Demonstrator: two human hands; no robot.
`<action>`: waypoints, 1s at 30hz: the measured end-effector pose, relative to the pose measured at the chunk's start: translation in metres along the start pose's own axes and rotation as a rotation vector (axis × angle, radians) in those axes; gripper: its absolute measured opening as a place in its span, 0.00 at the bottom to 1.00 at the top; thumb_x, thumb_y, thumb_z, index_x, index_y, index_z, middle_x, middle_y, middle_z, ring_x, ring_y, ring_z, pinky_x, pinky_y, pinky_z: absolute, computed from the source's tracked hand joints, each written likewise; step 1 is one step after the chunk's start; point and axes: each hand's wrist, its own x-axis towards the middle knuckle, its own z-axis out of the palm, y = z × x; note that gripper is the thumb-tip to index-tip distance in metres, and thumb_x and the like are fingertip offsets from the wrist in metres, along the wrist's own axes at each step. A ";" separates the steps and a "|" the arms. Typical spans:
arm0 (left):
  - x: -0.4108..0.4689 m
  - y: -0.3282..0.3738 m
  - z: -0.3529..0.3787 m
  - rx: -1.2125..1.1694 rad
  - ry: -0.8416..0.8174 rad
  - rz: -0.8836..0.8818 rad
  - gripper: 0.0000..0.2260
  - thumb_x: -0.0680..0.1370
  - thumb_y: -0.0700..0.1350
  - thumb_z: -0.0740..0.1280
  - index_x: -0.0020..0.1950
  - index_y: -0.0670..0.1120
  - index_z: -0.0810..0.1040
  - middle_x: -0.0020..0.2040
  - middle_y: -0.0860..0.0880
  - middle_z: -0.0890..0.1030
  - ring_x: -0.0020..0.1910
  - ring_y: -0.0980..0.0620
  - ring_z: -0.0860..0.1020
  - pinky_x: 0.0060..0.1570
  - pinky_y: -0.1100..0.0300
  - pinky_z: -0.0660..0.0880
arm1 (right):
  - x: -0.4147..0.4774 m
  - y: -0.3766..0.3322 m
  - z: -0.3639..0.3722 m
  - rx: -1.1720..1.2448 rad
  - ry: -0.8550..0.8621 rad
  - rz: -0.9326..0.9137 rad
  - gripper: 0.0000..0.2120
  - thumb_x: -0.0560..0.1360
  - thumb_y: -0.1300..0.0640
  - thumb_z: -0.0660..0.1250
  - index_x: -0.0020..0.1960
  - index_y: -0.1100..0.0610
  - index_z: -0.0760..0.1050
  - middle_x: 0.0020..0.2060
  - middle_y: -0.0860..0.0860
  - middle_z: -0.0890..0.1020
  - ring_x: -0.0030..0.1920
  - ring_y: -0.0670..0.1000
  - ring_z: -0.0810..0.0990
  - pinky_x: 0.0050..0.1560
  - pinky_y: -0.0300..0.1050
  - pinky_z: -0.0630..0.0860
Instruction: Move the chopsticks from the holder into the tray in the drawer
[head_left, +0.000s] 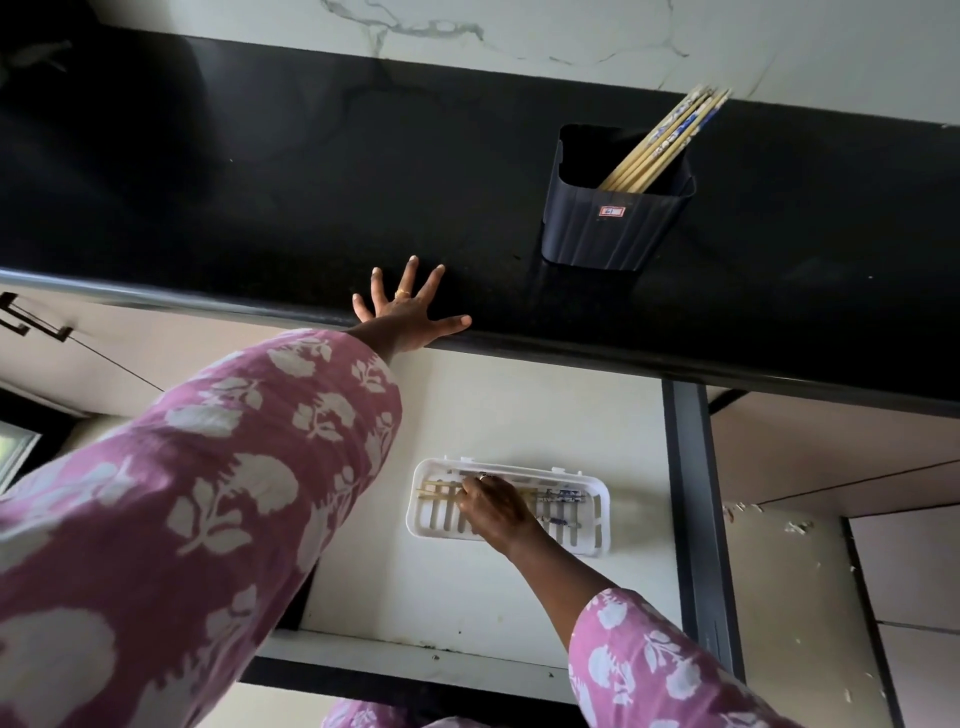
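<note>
Chopsticks (662, 143), light, stiff and smooth, lean bundled in the holder (615, 223); my right hand (496, 506) lays some in the tray (592, 545), left hand (408, 309) splayed; grip mid-shaft.

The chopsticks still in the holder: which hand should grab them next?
Probably the left hand: it rests open on the counter near the holder, while the right hand is down in the tray.

Lighting: soft daylight, moderately dim. Black countertop (260, 182) shows faint sheen along its front edge. Wide-angle bending at frame borders. Near sleeve (182, 493) slightly soft; centre sharp.
</note>
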 end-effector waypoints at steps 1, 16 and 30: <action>0.000 0.000 0.000 -0.001 0.002 -0.001 0.39 0.66 0.76 0.55 0.71 0.69 0.39 0.75 0.60 0.35 0.73 0.39 0.33 0.67 0.34 0.39 | -0.002 0.003 -0.001 0.007 0.000 -0.024 0.12 0.47 0.56 0.80 0.26 0.56 0.79 0.27 0.50 0.81 0.28 0.48 0.81 0.25 0.34 0.72; -0.010 0.005 -0.010 -0.006 -0.039 0.004 0.43 0.65 0.76 0.58 0.72 0.67 0.39 0.75 0.60 0.34 0.73 0.40 0.33 0.68 0.34 0.40 | -0.001 0.090 -0.119 0.128 0.976 -0.088 0.15 0.78 0.67 0.58 0.42 0.66 0.82 0.35 0.59 0.83 0.36 0.57 0.83 0.38 0.46 0.80; -0.010 0.006 -0.010 -0.014 -0.045 0.005 0.46 0.64 0.74 0.62 0.72 0.66 0.38 0.75 0.59 0.33 0.73 0.39 0.32 0.67 0.34 0.39 | 0.041 0.220 -0.259 0.321 0.996 0.760 0.12 0.77 0.65 0.61 0.56 0.64 0.80 0.53 0.61 0.82 0.54 0.59 0.81 0.54 0.48 0.76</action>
